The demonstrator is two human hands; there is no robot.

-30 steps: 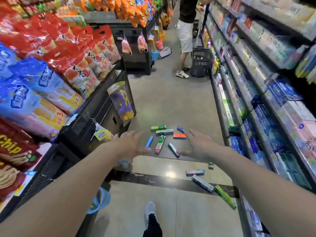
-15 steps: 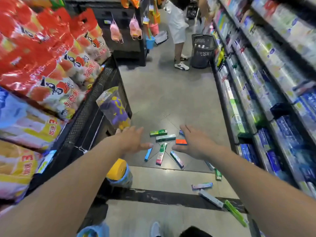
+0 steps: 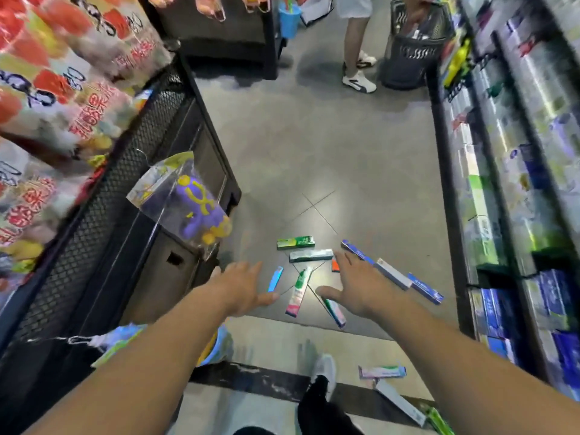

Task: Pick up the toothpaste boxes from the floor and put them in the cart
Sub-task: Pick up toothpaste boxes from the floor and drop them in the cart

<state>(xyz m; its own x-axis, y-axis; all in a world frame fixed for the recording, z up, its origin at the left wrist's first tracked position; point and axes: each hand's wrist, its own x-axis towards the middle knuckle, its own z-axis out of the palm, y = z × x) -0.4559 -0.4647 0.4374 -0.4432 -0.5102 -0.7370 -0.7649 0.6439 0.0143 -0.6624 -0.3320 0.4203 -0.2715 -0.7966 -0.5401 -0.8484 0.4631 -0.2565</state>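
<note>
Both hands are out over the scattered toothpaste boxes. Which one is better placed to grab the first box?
Probably the right hand: it is spread over the cluster, with the orange box and grey-green box at its fingertips. The left hand is off to the side, nearest only the blue box.

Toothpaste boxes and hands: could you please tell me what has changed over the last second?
Both hands, left and right, have reached closer over the toothpaste boxes; the view has tilted down. Neither has a grip on anything. The boxes lie where they were.
</note>
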